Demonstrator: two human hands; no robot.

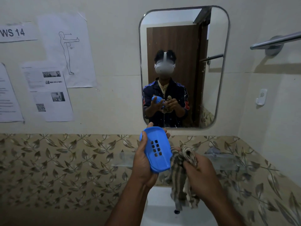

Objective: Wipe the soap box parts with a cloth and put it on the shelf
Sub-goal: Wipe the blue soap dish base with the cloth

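Fingers (pixel 146 144) round blue soap tray (pixel 158 149), cloth (pixel 182 170) beside, mirror (pixel 184 46) behind.

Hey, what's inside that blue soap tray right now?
The blue soap tray in the left hand holds no soap; only its drain slots show. The tray hides its own underside and the fingers behind it.

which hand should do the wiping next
Right. The right hand already grips the striped cloth, bunched just beside the blue soap tray. The left hand cradles the tray, its inner face turned up, so it likely steadies.
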